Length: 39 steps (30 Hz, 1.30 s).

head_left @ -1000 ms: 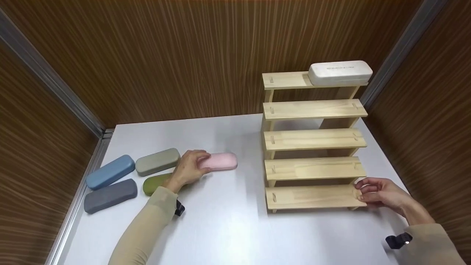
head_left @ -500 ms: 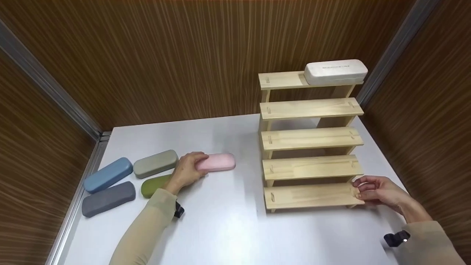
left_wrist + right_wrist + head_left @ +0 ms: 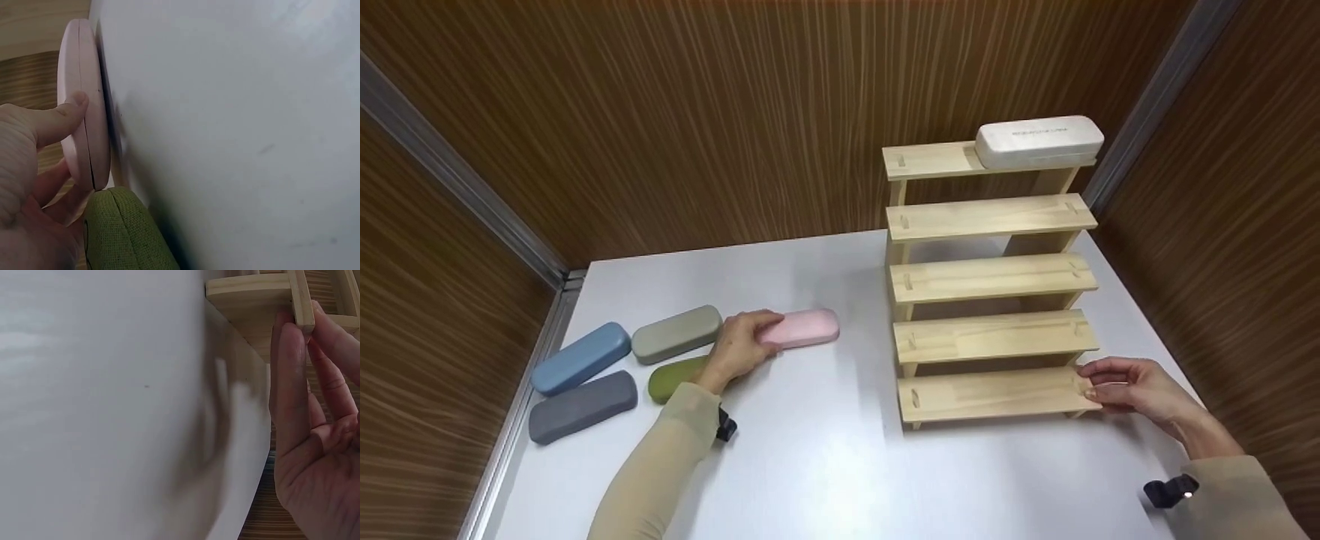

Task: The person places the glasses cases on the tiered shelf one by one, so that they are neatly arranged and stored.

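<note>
My left hand (image 3: 741, 346) grips the left end of a pink glasses case (image 3: 808, 327), thumb on the near side and fingers on the far side. In the left wrist view the pink case (image 3: 84, 112) is closed and lies along the white tabletop, its dark seam showing. A green glasses case (image 3: 679, 377) is partly hidden under my left wrist; its fabric end touches or nearly touches the pink one. At the right, my right hand (image 3: 1147, 397) pinches the right end of the lowest board of a stepped wooden shelf (image 3: 997, 394). The thumb lies over that board's edge (image 3: 304, 309).
A white glasses case (image 3: 1039, 142) sits on the top step's right part. Left on the table (image 3: 810, 457) lie blue (image 3: 581, 358), grey (image 3: 583, 406) and sage-green (image 3: 676, 334) cases. Wood-grain walls (image 3: 697, 127) stand behind and at both sides.
The head view has shifted and tilted slightly. Both hands keep their holds on the pink glasses case and the shelf, with no clear movement of either thing.
</note>
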Each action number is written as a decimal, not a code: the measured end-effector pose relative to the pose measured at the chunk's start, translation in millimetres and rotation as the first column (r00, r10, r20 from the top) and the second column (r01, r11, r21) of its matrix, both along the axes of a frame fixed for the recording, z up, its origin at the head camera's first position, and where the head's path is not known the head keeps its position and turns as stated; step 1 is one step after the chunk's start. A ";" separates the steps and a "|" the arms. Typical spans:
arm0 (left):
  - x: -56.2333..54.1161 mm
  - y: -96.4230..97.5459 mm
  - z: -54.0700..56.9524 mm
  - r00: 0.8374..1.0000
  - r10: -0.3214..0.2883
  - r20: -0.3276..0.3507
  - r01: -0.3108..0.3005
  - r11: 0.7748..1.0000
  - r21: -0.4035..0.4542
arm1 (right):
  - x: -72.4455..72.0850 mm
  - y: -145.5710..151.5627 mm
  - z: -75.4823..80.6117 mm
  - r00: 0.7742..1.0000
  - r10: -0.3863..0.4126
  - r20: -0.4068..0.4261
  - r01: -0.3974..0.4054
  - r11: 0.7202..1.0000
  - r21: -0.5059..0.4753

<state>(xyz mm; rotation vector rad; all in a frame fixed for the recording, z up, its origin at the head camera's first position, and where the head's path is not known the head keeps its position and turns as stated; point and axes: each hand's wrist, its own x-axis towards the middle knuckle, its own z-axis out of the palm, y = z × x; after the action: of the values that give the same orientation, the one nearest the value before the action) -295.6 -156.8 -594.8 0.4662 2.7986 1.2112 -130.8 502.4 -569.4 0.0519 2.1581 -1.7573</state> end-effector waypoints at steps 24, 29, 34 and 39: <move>-2.3 -1.4 17.1 1.000 0.013 -0.007 -0.014 1.000 -0.025 | -1.8 0.3 0.9 1.000 -0.008 0.029 0.008 1.000 0.015; -2.8 -5.0 26.3 1.000 0.015 -0.012 -0.015 0.999 -0.038 | -5.0 -0.5 1.7 1.000 0.002 0.029 -0.003 1.000 0.013; -2.9 -7.6 36.0 1.000 0.021 -0.014 -0.022 0.999 -0.031 | -5.6 0.0 1.5 0.999 0.005 0.047 -0.006 1.000 0.014; -4.3 -9.9 49.5 0.999 0.019 -0.032 -0.020 1.000 -0.022 | -6.3 0.3 2.3 0.998 0.017 0.063 -0.017 1.000 0.000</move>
<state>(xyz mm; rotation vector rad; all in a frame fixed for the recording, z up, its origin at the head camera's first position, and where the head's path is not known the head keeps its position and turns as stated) -299.8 -166.7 -545.3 0.4615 2.8464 1.1852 -137.1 502.7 -567.1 0.0877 2.1080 -1.7225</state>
